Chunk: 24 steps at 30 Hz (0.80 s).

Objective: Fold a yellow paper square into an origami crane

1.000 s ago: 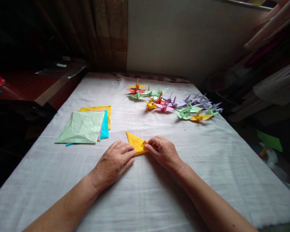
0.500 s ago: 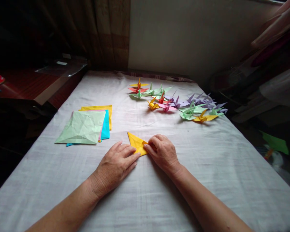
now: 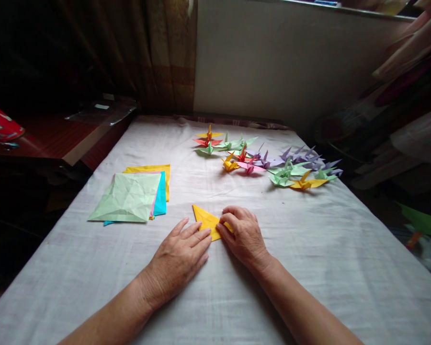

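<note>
A yellow sheet of origami paper (image 3: 206,220), folded to a pointed shape with creases, lies flat on the cloth between my hands. My left hand (image 3: 181,254) rests palm down with its fingers stretched out, the fingertips lying on the paper's near left edge. At the paper's right side, my right hand (image 3: 242,235) has thumb and fingers pinched together on it. That hand hides the paper's right end.
Left of my hands lies a stack of creased paper squares, pale green (image 3: 129,196) on top, with blue (image 3: 160,194) and yellow ones beneath. Several folded paper cranes (image 3: 249,166) stand toward the back right. A brown table (image 3: 57,139) adjoins at the left.
The whole view has tilted up a little, so everything sits lower in it. The fingers of my left hand are spread wider. My right hand stays at the paper's right side.
</note>
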{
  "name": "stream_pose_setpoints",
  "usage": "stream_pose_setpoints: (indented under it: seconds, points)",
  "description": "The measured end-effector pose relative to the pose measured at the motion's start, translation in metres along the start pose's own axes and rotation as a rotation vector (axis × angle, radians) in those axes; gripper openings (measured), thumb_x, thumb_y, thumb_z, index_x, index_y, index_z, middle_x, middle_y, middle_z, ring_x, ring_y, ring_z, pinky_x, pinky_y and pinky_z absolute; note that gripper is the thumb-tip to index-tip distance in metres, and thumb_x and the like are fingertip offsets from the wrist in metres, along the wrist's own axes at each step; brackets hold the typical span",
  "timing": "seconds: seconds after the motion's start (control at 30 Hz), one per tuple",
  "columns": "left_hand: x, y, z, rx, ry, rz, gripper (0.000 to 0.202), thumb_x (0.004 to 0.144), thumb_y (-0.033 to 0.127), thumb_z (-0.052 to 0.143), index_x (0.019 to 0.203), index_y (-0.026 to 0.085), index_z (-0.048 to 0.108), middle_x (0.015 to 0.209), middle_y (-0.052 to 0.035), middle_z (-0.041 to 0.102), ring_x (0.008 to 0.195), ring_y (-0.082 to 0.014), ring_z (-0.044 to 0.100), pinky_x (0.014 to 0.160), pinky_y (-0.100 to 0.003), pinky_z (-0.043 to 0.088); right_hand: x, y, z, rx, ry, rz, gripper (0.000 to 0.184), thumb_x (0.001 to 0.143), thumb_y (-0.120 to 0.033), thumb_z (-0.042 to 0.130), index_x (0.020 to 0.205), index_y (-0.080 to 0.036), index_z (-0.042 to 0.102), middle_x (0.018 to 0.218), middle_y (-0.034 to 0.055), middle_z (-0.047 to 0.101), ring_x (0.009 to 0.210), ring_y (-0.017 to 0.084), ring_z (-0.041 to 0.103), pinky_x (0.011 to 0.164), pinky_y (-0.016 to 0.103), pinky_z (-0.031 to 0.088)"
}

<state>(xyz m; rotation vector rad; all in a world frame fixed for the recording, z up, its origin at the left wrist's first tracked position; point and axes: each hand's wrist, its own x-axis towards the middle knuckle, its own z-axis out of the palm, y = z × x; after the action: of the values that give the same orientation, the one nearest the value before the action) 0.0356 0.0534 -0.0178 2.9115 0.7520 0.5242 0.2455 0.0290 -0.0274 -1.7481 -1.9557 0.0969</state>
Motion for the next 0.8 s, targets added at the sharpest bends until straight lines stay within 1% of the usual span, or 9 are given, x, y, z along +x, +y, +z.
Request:
stream_pose_setpoints:
  seconds: [0.07,0.17,0.23,0.3,0.47,0.57,0.63,0.7,0.8]
  points:
    - [0.000,0.000,0.000,-0.005,-0.018,-0.004,0.031,0.097,0.028,0.051,0.126,0.022,0.061,0.128,-0.0045,0.067,0.124,-0.0237,0.057,0.115,-0.047,0.029,-0.001,-0.002,-0.002,0.012,-0.008,0.003,0.007,0.087,-0.029,0.063,0.085,-0.022,0.063,0.109,0.0065,0.066,0.102,0.023,0.058,0.087,0.037,0.038]
    - [0.000,-0.001,-0.001,-0.009,-0.043,-0.007,0.033,0.097,0.029,0.051,0.127,0.021,0.060,0.130,-0.0056,0.066,0.125,-0.0245,0.056,0.114,-0.048,0.029,-0.002,-0.006,-0.003,0.011,-0.033,0.014,0.015,0.083,-0.035,0.067,0.088,-0.021,0.062,0.115,0.0089,0.065,0.107,0.025,0.057,0.091,0.039,0.038]
    - [-0.001,-0.002,0.000,-0.008,-0.058,-0.004,0.033,0.097,0.029,0.050,0.127,0.020,0.060,0.130,-0.0063,0.066,0.125,-0.0249,0.056,0.114,-0.048,0.029,-0.004,-0.007,-0.003,0.000,-0.040,0.022,0.018,0.082,-0.036,0.068,0.091,-0.022,0.062,0.119,0.0101,0.064,0.111,0.027,0.056,0.093,0.041,0.038]
    - [-0.001,-0.002,0.000,-0.006,-0.054,-0.005,0.033,0.096,0.029,0.051,0.127,0.020,0.060,0.130,-0.0059,0.066,0.125,-0.0250,0.056,0.115,-0.048,0.028,-0.006,-0.004,-0.004,-0.009,-0.043,0.033,0.016,0.082,-0.035,0.068,0.092,-0.022,0.062,0.123,0.0105,0.063,0.117,0.027,0.054,0.096,0.042,0.038]
    - [-0.002,-0.003,0.001,-0.024,-0.036,-0.015,0.030,0.096,0.029,0.053,0.124,0.022,0.060,0.130,-0.0023,0.066,0.123,-0.0240,0.058,0.115,-0.047,0.025,-0.015,0.016,-0.010,-0.042,-0.051,0.101,0.011,0.085,-0.033,0.065,0.092,-0.024,0.065,0.131,0.0102,0.059,0.130,0.030,0.046,0.101,0.049,0.037]
    - [-0.001,-0.003,0.000,-0.020,-0.059,-0.016,0.030,0.096,0.028,0.052,0.124,0.022,0.060,0.130,-0.0035,0.066,0.124,-0.0245,0.058,0.115,-0.048,0.025,-0.019,0.029,-0.013,-0.054,-0.028,0.144,0.008,0.085,-0.031,0.063,0.089,-0.025,0.066,0.131,0.0101,0.059,0.130,0.031,0.047,0.100,0.051,0.038]
    - [-0.001,-0.003,-0.001,-0.015,-0.071,-0.015,0.030,0.096,0.028,0.052,0.124,0.022,0.060,0.130,-0.0041,0.066,0.124,-0.0250,0.057,0.115,-0.049,0.025,-0.020,0.033,-0.013,-0.050,-0.028,0.152,0.008,0.085,-0.030,0.062,0.088,-0.025,0.067,0.131,0.0100,0.060,0.129,0.031,0.049,0.100,0.051,0.040]
    - [0.000,-0.002,-0.001,-0.009,-0.074,-0.016,0.030,0.096,0.028,0.052,0.124,0.022,0.060,0.130,-0.0046,0.066,0.123,-0.0252,0.058,0.115,-0.050,0.026,-0.019,0.032,-0.013,-0.049,-0.017,0.143,0.012,0.086,-0.029,0.060,0.094,-0.024,0.068,0.132,0.0109,0.060,0.129,0.030,0.050,0.101,0.051,0.040]
    - [0.000,-0.002,-0.002,0.001,-0.061,-0.012,0.030,0.097,0.027,0.050,0.123,0.021,0.061,0.127,-0.0058,0.067,0.122,-0.0251,0.058,0.115,-0.050,0.026,-0.018,0.023,-0.012,-0.082,0.011,0.061,0.029,0.091,-0.026,0.052,0.117,-0.024,0.064,0.141,0.0117,0.055,0.135,0.029,0.044,0.107,0.052,0.034]
